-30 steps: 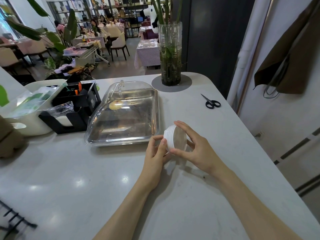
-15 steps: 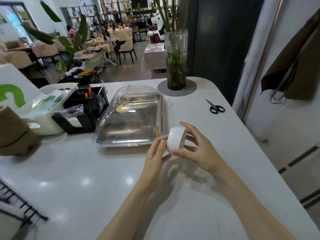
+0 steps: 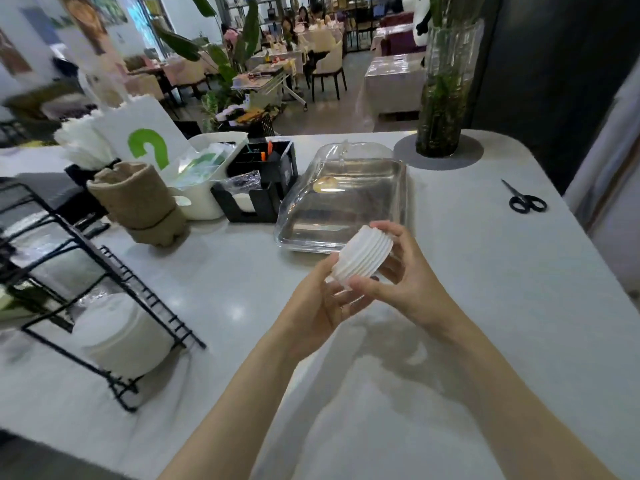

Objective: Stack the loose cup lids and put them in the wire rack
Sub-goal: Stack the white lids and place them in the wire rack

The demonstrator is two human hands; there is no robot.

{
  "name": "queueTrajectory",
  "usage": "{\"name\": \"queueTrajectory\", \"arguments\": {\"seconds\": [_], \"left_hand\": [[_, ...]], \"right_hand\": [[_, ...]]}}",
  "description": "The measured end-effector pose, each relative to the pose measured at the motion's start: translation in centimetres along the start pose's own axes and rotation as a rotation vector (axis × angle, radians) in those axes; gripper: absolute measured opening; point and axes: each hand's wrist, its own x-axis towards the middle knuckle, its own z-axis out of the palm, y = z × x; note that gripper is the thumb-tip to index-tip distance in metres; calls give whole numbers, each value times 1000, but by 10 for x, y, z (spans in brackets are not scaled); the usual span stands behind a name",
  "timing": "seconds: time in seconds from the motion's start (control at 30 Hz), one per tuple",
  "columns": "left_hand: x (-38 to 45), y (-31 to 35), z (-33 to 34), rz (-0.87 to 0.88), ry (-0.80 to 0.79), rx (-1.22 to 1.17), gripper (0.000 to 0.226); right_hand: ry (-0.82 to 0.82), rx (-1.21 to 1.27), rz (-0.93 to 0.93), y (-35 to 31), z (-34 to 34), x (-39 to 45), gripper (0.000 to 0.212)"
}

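Note:
A stack of white cup lids (image 3: 362,259) is held on its side above the white counter, near the front edge of a clear domed tray. My right hand (image 3: 398,282) grips the stack, thumb at the front and fingers curled over its far end. My left hand (image 3: 320,303) cups the stack's near end from below left, fingers against it. The black wire rack (image 3: 104,282) stands at the left of the counter, with stacks of white lids in plastic sleeves lying in its lower tier.
A clear domed tray (image 3: 343,202) sits just behind my hands. Left of it are a black organiser (image 3: 258,188), a white bin (image 3: 207,181), brown cup carriers (image 3: 138,202) and a white paper bag. Scissors (image 3: 524,200) and a glass vase (image 3: 443,95) stand at the right.
Both hands have lifted the lid stack off the counter and tilted it sideways. The view has swung left, bringing the wire rack into sight.

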Motion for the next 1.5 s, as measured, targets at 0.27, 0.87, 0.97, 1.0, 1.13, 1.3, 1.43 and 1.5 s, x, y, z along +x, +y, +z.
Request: {"name": "queueTrajectory", "arguments": {"seconds": [0.27,0.87,0.97,1.0,1.13,1.3,1.43,1.5], "left_hand": [[-82,83,-39,200,-46,20,40],[-264,200,-212,672,262,211,47],[-269,213,-236,690,310,239,49],[-270,219,-245,701,329,239,49],[-268,241,-270,721,381,216,49],[-260,277,-293,717,468,277,41],[-242,315,-311,713,492,273,23],[-231,333,-321,733,501,277,29]], "right_hand": [[-98,5,-118,-77,79,12,78],[-365,-137,-103,-180,318,59,20],[-408,-202,-98,-186,345,78,24],[-425,-220,-99,-189,355,86,26],[-480,-212,-86,-198,381,119,36],[-545,-297,-133,-203,410,170,31],[-580,-248,-168,-206,426,219,27],[-584,-222,-170,-204,435,245,26]]}}
